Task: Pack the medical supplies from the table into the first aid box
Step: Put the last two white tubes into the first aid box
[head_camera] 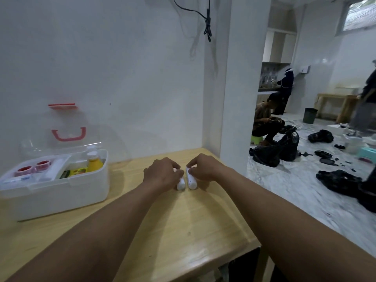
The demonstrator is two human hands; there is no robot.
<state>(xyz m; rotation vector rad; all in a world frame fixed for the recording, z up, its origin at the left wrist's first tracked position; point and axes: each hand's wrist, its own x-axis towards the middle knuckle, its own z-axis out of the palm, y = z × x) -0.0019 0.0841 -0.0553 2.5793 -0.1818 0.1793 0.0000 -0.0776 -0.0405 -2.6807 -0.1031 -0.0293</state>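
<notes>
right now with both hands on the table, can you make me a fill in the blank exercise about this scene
1. Each hand, the left hand and the right hand, grips one small ____ roll lying on the wooden table.
2. The left roll and the right roll lie side by ____.
3. The first aid box stands on the person's ____ side, lid open.
4. The bottle standing in the box is ____.

Missing words: white; side; left; yellow
</notes>
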